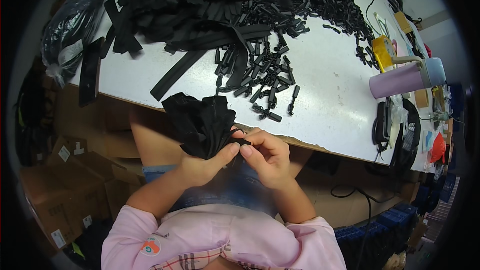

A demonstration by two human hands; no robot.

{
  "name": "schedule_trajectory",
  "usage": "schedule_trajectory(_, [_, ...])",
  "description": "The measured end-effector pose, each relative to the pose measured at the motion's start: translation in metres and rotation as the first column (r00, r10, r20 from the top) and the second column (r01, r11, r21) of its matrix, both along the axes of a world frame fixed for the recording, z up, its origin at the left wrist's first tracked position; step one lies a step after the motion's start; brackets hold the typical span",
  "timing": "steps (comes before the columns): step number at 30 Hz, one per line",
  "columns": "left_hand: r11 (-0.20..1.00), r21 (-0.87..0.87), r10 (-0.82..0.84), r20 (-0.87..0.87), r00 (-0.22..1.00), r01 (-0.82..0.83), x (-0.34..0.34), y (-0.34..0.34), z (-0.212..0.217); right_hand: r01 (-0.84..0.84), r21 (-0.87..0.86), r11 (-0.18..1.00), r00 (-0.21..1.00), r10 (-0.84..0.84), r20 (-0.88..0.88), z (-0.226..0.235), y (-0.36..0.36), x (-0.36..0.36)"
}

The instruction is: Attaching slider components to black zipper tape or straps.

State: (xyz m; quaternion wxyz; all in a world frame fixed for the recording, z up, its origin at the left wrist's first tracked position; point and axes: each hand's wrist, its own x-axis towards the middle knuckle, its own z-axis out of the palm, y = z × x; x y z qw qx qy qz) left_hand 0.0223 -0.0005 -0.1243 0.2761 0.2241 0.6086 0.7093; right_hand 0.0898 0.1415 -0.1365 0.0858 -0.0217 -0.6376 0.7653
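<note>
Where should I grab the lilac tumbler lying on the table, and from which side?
Grip the lilac tumbler around the middle of its round body, coming from above with fingers across its width. It lies on its side on the white table, and its grey lid and handle end crowd against clutter near the table's far right.

Both bare forearms came up from the near edge out of pink sleeves and converged at the middle. The left hand [205, 162] was curled, its thumb stretched rightward and pressed toward the other hand's fingertips. The right hand [267, 157] sat just beside it, touching, knuckles raised, fingers bent inward in a pinch, wrist angled toward the left.
</note>
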Motion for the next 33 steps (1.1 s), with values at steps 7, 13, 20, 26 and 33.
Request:
schedule_trajectory(7, [0.997, -0.073, -0.044, -0.236, 0.971, 0.028, -0.007, -0.005, 0.001, 0.011, -0.190, 0.982, 0.998, 0.001, 0.063, 0.004, -0.006, 0.001])
schedule_trajectory(13, [0.995, -0.086, 0.057, 0.080, 0.995, -0.050, -0.004, -0.003, 0.002, 0.211, 0.186, 0.960, 0.975, -0.191, -0.116, 0.014, -0.009, -0.006])
schedule_trajectory(20, [0.981, 0.009, 0.192, 0.142, 0.971, -0.195, -0.007, -0.005, 0.003, -0.314, 0.407, 0.858, 0.946, 0.320, 0.057, 0.007, 0.001, -0.004])
schedule_trajectory(26, [1.000, 0.011, 0.003, 0.293, 0.956, -0.007, -0.012, -0.006, 0.002, 0.248, 0.606, 0.756, 0.959, -0.105, -0.262, 0.033, -0.010, -0.016])
schedule_trajectory(33, [0.997, 0.053, -0.077, 0.338, 0.938, 0.062, -0.010, -0.005, 0.009, 0.271, 0.442, 0.855, 0.945, -0.148, -0.292, 0.017, -0.007, -0.011])
